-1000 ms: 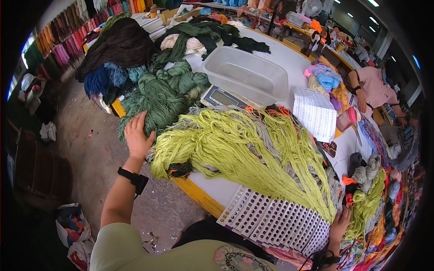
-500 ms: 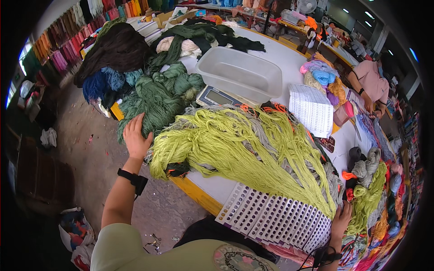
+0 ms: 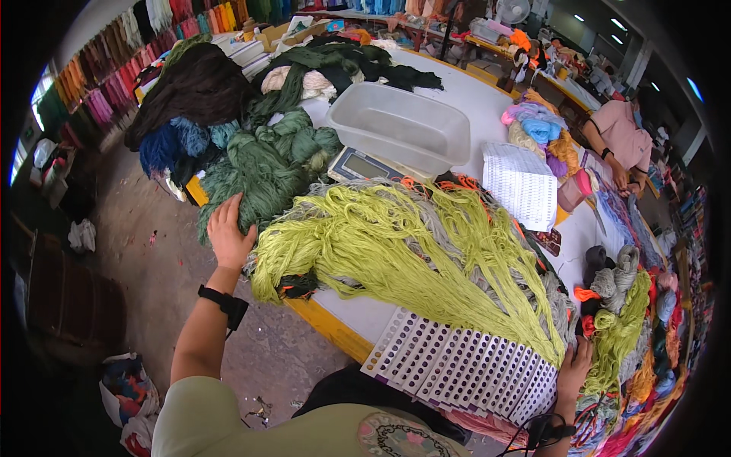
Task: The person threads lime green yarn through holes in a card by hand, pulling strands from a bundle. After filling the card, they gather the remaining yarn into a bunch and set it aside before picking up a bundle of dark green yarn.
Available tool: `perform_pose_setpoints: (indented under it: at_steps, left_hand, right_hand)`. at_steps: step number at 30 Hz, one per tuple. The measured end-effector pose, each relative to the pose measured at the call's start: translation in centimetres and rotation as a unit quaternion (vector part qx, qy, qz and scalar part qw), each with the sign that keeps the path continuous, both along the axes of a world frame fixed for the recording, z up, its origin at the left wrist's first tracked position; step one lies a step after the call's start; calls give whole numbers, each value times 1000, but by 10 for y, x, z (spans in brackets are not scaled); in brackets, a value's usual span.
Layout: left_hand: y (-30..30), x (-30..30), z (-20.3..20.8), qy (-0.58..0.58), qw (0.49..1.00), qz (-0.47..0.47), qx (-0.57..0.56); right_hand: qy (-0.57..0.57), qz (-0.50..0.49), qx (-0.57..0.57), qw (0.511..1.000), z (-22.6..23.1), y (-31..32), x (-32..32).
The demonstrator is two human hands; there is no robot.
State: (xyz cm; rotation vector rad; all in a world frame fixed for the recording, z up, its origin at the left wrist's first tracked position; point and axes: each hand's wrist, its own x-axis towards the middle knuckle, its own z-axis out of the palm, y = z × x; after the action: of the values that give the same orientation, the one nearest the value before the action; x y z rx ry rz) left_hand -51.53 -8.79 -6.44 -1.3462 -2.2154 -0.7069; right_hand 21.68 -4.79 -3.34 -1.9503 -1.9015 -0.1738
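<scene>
My left hand [image 3: 231, 234] lies against the dark green yarn [image 3: 263, 174], fingers stretched and thumb apart, beside the left end of a lime-green yarn pile [image 3: 381, 247]. This long pile spreads over grey and dark yarn with orange bits across the table. My right hand [image 3: 575, 373] rests at its narrow right end, next to a row of overlapping white cards [image 3: 464, 365] punched with holes. The fingers there look loosely spread and hold nothing I can see; their tips are partly hidden. Both wrists wear black bands.
Behind the pile, a translucent plastic tub [image 3: 403, 126] sits on a digital scale [image 3: 362, 164]. Printed sheets [image 3: 519, 186] lie to the right. Dark brown yarn [image 3: 194, 95] is heaped at far left, coloured skeins [image 3: 620, 327] at right. Another person [image 3: 620, 137] works at far right.
The view has shifted very slightly. Both my hands and the yarn stay in place; the person at far right has moved their hands a little.
</scene>
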Motion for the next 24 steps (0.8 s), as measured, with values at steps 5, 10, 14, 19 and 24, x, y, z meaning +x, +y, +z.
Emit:
perform_pose_setpoints:
  at_steps: [5, 10, 14, 19, 24]
  left_hand:
    - [1, 1, 0, -1, 1000, 2, 0]
    - [-2, -5, 7, 20, 998, -11, -50]
    - [8, -25, 83, -262, 923, -137, -247]
    - [68, -56, 98, -214, 967, -65, -122]
    - [157, -56, 69, -145, 985, 13, -95]
  right_hand:
    - [12, 1, -7, 1000, 1, 0, 0]
    - [3, 3, 8, 1000, -3, 1, 3]
    - [-5, -1, 7, 1000, 0, -2, 2]
    - [19, 4, -12, 1000, 2, 1, 0]
    - [-5, 9, 8, 1000, -1, 2, -2]
